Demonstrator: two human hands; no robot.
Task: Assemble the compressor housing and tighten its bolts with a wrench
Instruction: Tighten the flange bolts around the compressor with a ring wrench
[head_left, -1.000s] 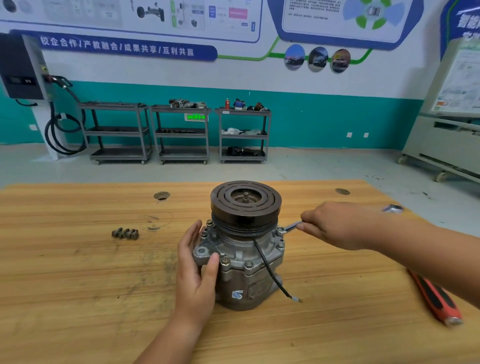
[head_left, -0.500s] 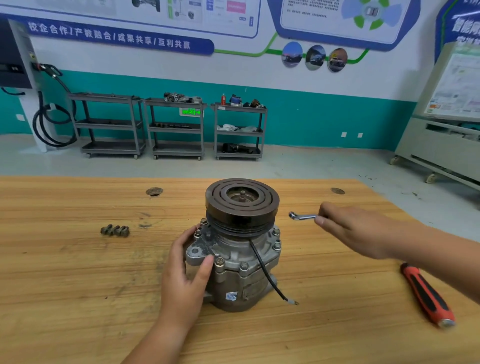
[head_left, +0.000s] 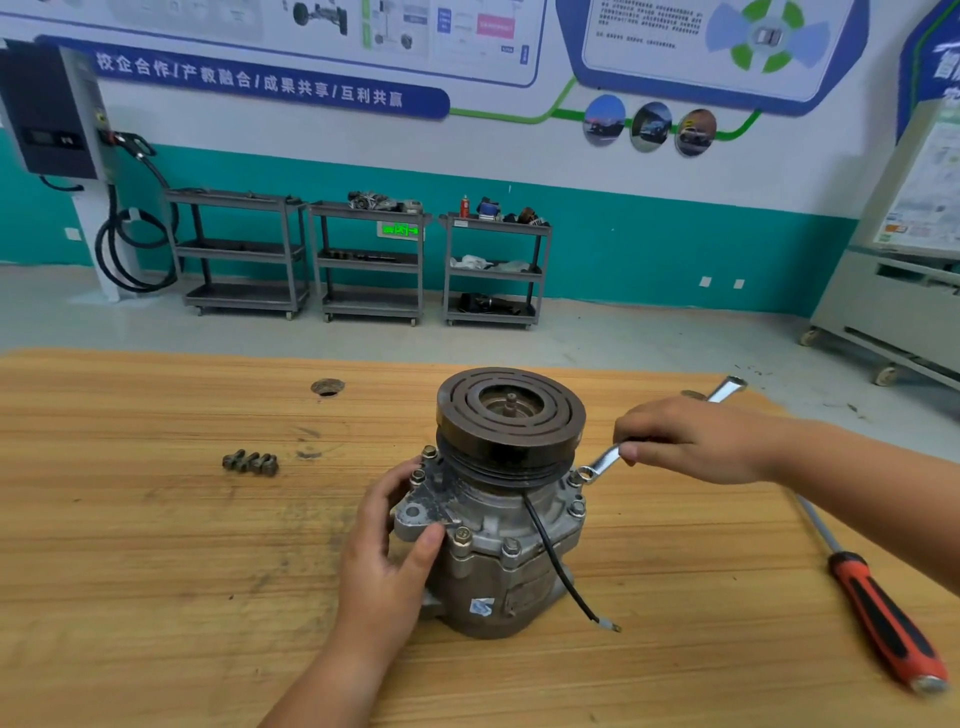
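Cast-metal compressor housing (head_left: 498, 561), heavy and stiff, we judge. Left grip (head_left: 384, 561) clasps its flange (head_left: 426, 499); right grip (head_left: 691, 441) pinches the wrench (head_left: 602, 460).

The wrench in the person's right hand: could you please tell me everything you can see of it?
The wrench is a slim, shiny silver metal bar with a ring at its near end and another head at its far end. The right hand grips its middle, hiding that part. It slants down toward the compressor, its ring set at a bolt on the flange's right side, under the dark pulley. Its far end pokes out beyond the hand.
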